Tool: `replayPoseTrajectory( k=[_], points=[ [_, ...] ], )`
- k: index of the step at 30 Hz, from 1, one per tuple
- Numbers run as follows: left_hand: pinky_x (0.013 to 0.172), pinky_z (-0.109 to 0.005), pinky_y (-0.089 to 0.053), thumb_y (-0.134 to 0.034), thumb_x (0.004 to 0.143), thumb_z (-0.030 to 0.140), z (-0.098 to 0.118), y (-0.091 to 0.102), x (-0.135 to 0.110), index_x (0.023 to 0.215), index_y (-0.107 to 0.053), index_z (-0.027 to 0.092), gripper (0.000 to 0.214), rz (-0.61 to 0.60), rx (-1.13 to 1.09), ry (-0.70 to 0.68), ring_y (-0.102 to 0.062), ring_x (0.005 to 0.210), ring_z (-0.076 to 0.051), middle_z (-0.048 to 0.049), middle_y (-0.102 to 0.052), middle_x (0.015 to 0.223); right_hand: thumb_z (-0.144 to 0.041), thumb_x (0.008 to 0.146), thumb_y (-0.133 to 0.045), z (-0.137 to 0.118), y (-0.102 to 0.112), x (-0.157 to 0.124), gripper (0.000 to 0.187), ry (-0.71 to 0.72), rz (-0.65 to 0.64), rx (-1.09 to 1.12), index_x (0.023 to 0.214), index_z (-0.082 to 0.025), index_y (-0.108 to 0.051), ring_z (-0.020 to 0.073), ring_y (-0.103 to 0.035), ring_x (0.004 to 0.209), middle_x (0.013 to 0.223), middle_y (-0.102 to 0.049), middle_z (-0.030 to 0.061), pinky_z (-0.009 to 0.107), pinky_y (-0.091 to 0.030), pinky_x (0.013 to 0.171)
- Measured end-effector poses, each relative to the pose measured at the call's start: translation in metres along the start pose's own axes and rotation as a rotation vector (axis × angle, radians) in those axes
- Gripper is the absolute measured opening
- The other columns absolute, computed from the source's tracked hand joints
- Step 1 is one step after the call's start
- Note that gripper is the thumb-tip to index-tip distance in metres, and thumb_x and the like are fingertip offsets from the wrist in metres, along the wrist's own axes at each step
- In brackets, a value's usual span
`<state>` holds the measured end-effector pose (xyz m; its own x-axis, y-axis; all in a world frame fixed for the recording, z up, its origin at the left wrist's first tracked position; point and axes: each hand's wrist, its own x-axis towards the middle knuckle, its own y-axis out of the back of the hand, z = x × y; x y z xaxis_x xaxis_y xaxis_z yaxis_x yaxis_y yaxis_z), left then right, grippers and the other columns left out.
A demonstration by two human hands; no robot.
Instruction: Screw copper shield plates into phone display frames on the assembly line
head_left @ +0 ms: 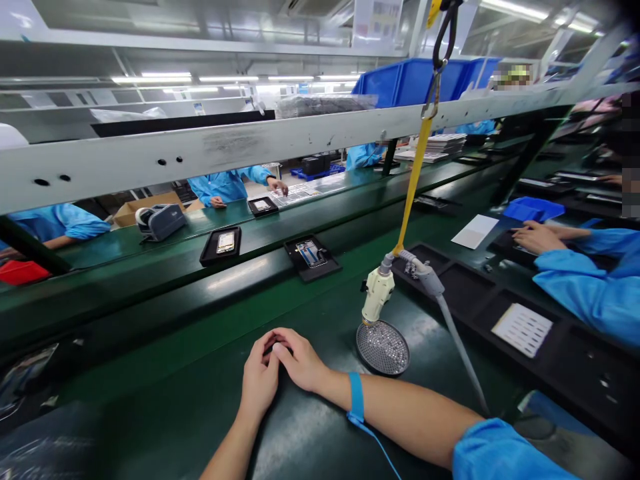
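My left hand point(261, 373) and my right hand point(299, 360) rest together on the dark green work surface point(300, 440). Their fingers are curled and meet at the tips, and the thumbs touch as well. A small dark gap shows between them, with no object visible in it. Round my right wrist sits a blue wrist strap point(356, 397) with a thin cord. To the right of my hands, a round black perforated dish point(383, 348) lies on the surface. Over it a cream-coloured nozzle tool point(379, 293) hangs from a yellow strap point(416, 180), with a grey hose point(463, 353) attached.
Black trays point(220, 245) with phone parts stand along the line ahead. A long black compartment tray point(465, 283) holds a white slotted sheet point(523, 329) at right. Nearby are a co-worker's hands point(540, 237). A white beam point(250, 143) crosses above; other people work beyond.
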<state>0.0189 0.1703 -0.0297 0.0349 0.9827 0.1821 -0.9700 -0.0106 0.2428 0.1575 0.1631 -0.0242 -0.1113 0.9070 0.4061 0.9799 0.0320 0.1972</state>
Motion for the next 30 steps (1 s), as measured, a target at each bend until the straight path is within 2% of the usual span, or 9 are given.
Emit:
replayPoseTrajectory(
  k=[30],
  points=[
    [0.095, -0.040, -0.060, -0.057, 0.088, 0.044, 0.0027, 0.0006, 0.0001, 0.121, -0.067, 0.019, 0.043, 0.003, 0.036, -0.022, -0.071, 0.111, -0.024, -0.0122, -0.072, 0.123, -0.025, 0.096, -0.053, 0.0009, -0.0010, 0.0009, 0.029, -0.005, 0.012, 0.011, 0.123, -0.019, -0.062, 0.0214, -0.066, 0.108, 0.118, -0.068, 0.0100, 0.039, -0.056, 0.097]
  ],
)
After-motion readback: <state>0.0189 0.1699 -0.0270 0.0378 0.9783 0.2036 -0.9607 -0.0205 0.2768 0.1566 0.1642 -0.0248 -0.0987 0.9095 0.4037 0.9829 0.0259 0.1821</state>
